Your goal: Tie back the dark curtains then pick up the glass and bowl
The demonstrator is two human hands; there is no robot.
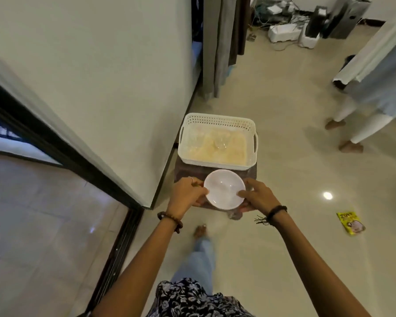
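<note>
I hold a white round bowl (pixel 224 188) between both hands, above the front of a small brown stool (pixel 252 173). My left hand (pixel 188 195) grips the bowl's left rim and my right hand (pixel 258 195) grips its right rim. A clear glass-like shape (pixel 234 215) shows just below my right hand; whether that hand holds it I cannot tell. Behind the bowl a white perforated basket (pixel 217 122) sits on the stool, with clear glasses (pixel 221 143) inside. The dark grey curtains (pixel 222 42) hang in a doorway at the top middle.
A white wall corner (pixel 151 197) juts out left of the stool, with a dark-framed glass door (pixel 114 255) beside it. Another person's legs (pixel 350 133) stand at the right. A yellow packet (pixel 350 223) lies on the floor. Cables and white foam blocks (pixel 284 30) clutter the back.
</note>
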